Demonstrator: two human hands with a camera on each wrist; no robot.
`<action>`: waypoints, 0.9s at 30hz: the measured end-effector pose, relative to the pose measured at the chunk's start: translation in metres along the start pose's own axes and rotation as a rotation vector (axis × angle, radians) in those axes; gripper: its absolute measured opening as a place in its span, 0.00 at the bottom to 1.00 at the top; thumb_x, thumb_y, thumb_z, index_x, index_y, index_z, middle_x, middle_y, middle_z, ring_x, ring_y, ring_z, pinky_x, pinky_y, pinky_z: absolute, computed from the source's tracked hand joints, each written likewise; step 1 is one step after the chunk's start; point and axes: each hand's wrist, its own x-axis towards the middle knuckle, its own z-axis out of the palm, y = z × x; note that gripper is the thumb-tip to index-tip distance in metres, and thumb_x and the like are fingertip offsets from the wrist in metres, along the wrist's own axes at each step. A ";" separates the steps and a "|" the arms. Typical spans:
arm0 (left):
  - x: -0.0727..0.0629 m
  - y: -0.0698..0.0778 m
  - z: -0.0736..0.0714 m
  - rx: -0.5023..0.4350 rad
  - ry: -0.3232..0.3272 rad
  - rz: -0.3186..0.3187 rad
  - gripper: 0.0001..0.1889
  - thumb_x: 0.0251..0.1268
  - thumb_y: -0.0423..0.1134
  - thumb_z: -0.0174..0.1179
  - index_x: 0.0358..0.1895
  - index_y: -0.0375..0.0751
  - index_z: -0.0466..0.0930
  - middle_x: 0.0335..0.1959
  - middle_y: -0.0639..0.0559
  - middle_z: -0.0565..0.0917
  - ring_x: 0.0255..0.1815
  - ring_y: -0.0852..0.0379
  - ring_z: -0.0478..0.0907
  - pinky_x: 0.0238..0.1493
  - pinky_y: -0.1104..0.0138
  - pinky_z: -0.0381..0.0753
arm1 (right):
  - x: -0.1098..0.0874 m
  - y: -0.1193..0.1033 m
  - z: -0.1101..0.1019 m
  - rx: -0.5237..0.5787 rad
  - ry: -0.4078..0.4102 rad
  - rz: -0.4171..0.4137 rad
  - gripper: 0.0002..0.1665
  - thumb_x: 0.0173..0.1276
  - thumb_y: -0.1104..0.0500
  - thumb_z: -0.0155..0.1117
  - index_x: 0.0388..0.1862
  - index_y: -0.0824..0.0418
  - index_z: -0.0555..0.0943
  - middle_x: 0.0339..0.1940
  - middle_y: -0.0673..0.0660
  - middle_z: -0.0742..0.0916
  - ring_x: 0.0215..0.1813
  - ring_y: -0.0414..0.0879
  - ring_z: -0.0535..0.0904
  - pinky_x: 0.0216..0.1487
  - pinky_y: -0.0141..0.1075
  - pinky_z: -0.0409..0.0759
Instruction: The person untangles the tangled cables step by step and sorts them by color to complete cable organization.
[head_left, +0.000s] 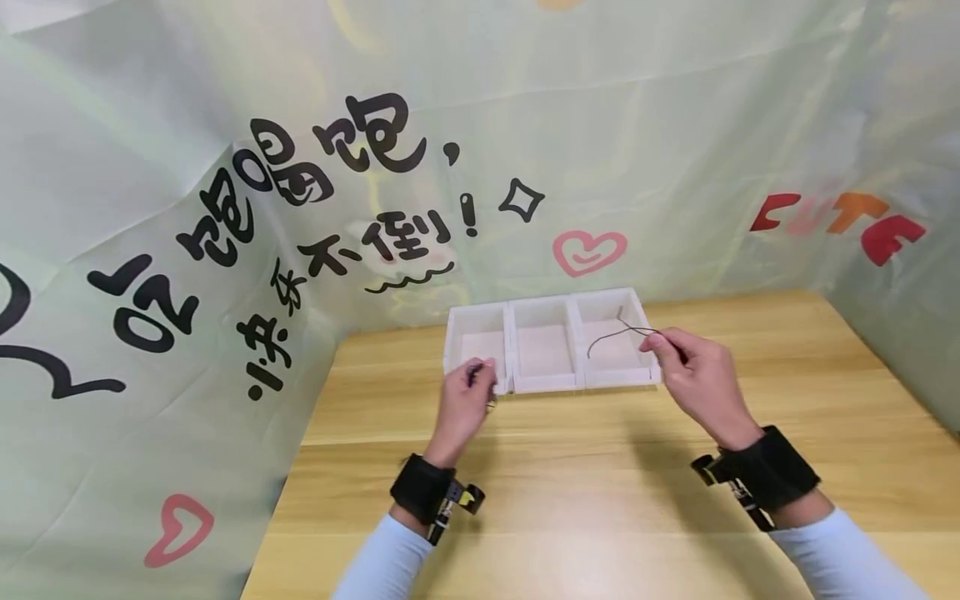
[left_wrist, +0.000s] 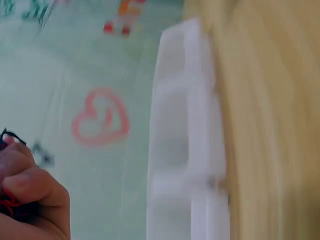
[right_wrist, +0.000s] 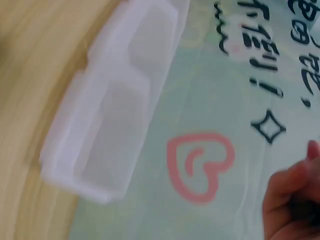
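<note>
In the head view my left hand [head_left: 461,410] is curled round a small dark bundle, above the front of the tray's left compartment. The left wrist view shows it as a tangle of black and red cords [left_wrist: 11,201], mostly hidden by the fingers. My right hand [head_left: 703,379] pinches thin dark cords [head_left: 611,334] between thumb and fingers. Their loose ends stick out leftward over the right compartment of a white three-part tray [head_left: 543,384]. Some dark material shows inside the right palm in the right wrist view, too blurred to make out.
The tray stands on a wood-grain table [head_left: 570,483] near its back edge. Behind and at both sides hangs a pale green printed cloth [head_left: 675,150] with black characters and hearts. Each wrist wears a black strap [head_left: 768,467] with a small camera.
</note>
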 end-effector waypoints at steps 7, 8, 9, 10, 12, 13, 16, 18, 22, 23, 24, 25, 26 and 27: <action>-0.009 0.003 0.011 -0.039 -0.099 0.042 0.20 0.78 0.50 0.55 0.31 0.38 0.78 0.15 0.53 0.63 0.13 0.59 0.58 0.17 0.70 0.60 | 0.009 0.006 0.014 0.035 -0.017 0.063 0.14 0.80 0.57 0.57 0.38 0.61 0.87 0.16 0.51 0.70 0.17 0.41 0.62 0.22 0.32 0.60; -0.009 0.003 0.011 -0.081 -0.099 0.018 0.20 0.78 0.50 0.56 0.32 0.37 0.77 0.15 0.53 0.63 0.12 0.59 0.57 0.16 0.70 0.59 | 0.010 0.009 0.014 0.032 -0.012 0.076 0.15 0.80 0.56 0.56 0.40 0.62 0.87 0.17 0.52 0.69 0.18 0.41 0.62 0.22 0.33 0.60; -0.009 0.004 0.010 -0.123 -0.102 -0.011 0.21 0.77 0.51 0.56 0.34 0.34 0.76 0.15 0.53 0.63 0.12 0.59 0.57 0.15 0.70 0.58 | 0.012 0.013 0.014 0.027 -0.007 0.089 0.15 0.80 0.56 0.56 0.41 0.62 0.87 0.17 0.53 0.69 0.18 0.41 0.62 0.22 0.33 0.59; -0.009 0.004 0.010 -0.164 -0.108 -0.043 0.22 0.77 0.51 0.56 0.36 0.31 0.75 0.16 0.52 0.64 0.12 0.59 0.57 0.14 0.70 0.58 | 0.014 0.016 0.013 0.022 -0.007 0.103 0.16 0.81 0.56 0.56 0.43 0.63 0.87 0.17 0.53 0.69 0.19 0.42 0.62 0.22 0.33 0.59; -0.010 0.005 0.009 -0.223 -0.114 -0.097 0.22 0.77 0.51 0.57 0.38 0.30 0.74 0.16 0.52 0.64 0.13 0.59 0.58 0.14 0.70 0.59 | 0.019 0.023 0.012 0.013 -0.016 0.128 0.17 0.81 0.55 0.55 0.46 0.64 0.87 0.19 0.55 0.71 0.20 0.43 0.63 0.23 0.34 0.59; -0.010 0.005 0.009 -0.236 -0.114 -0.115 0.22 0.76 0.51 0.57 0.39 0.31 0.74 0.17 0.52 0.65 0.13 0.59 0.59 0.14 0.70 0.60 | 0.022 0.025 0.012 0.010 -0.022 0.143 0.17 0.81 0.55 0.56 0.47 0.65 0.87 0.19 0.55 0.72 0.21 0.43 0.63 0.24 0.34 0.60; -0.011 0.005 0.009 -0.256 -0.111 -0.147 0.17 0.76 0.48 0.58 0.42 0.35 0.74 0.19 0.50 0.68 0.16 0.58 0.62 0.17 0.70 0.66 | 0.031 0.033 0.013 0.000 -0.044 0.187 0.17 0.79 0.54 0.57 0.48 0.65 0.87 0.21 0.56 0.77 0.21 0.43 0.67 0.24 0.32 0.64; -0.012 0.006 0.008 -0.261 -0.112 -0.160 0.12 0.75 0.45 0.57 0.45 0.37 0.74 0.21 0.49 0.69 0.17 0.58 0.64 0.20 0.69 0.69 | 0.037 0.037 0.015 0.002 -0.059 0.221 0.17 0.78 0.53 0.59 0.48 0.65 0.87 0.23 0.56 0.79 0.20 0.42 0.71 0.23 0.31 0.68; -0.013 0.005 0.007 -0.271 -0.121 -0.191 0.14 0.71 0.36 0.53 0.54 0.33 0.70 0.28 0.47 0.73 0.23 0.56 0.70 0.27 0.68 0.76 | 0.044 0.046 0.019 0.005 -0.092 0.280 0.19 0.78 0.52 0.59 0.51 0.66 0.87 0.27 0.58 0.84 0.19 0.43 0.76 0.21 0.32 0.74; -0.013 0.005 0.007 -0.272 -0.122 -0.198 0.16 0.70 0.35 0.53 0.56 0.32 0.69 0.30 0.46 0.74 0.25 0.56 0.72 0.28 0.68 0.77 | 0.045 0.049 0.020 -0.005 -0.099 0.288 0.20 0.77 0.52 0.59 0.51 0.66 0.87 0.29 0.60 0.85 0.21 0.44 0.77 0.23 0.33 0.75; -0.013 0.005 0.007 -0.276 -0.121 -0.204 0.17 0.69 0.33 0.53 0.58 0.31 0.68 0.32 0.46 0.75 0.27 0.56 0.73 0.30 0.67 0.79 | 0.046 0.051 0.021 -0.018 -0.104 0.293 0.20 0.77 0.51 0.59 0.51 0.66 0.87 0.31 0.61 0.87 0.24 0.46 0.78 0.25 0.33 0.76; -0.013 0.004 0.007 -0.279 -0.119 -0.211 0.18 0.69 0.32 0.53 0.59 0.31 0.68 0.34 0.45 0.76 0.28 0.55 0.75 0.31 0.67 0.80 | 0.046 0.053 0.022 -0.031 -0.107 0.295 0.20 0.77 0.51 0.59 0.51 0.66 0.87 0.33 0.63 0.88 0.27 0.47 0.79 0.28 0.34 0.76; -0.013 0.004 0.007 -0.283 -0.117 -0.216 0.18 0.68 0.31 0.54 0.60 0.32 0.69 0.35 0.44 0.77 0.29 0.55 0.76 0.32 0.67 0.81 | 0.047 0.055 0.023 -0.042 -0.110 0.300 0.21 0.77 0.51 0.59 0.50 0.66 0.88 0.35 0.64 0.88 0.29 0.49 0.80 0.30 0.36 0.76; -0.013 0.003 0.007 -0.288 -0.115 -0.219 0.19 0.68 0.31 0.54 0.61 0.33 0.70 0.37 0.44 0.78 0.30 0.55 0.77 0.33 0.67 0.82 | 0.047 0.057 0.024 -0.057 -0.113 0.302 0.21 0.77 0.51 0.59 0.49 0.67 0.88 0.36 0.65 0.89 0.32 0.51 0.80 0.32 0.37 0.75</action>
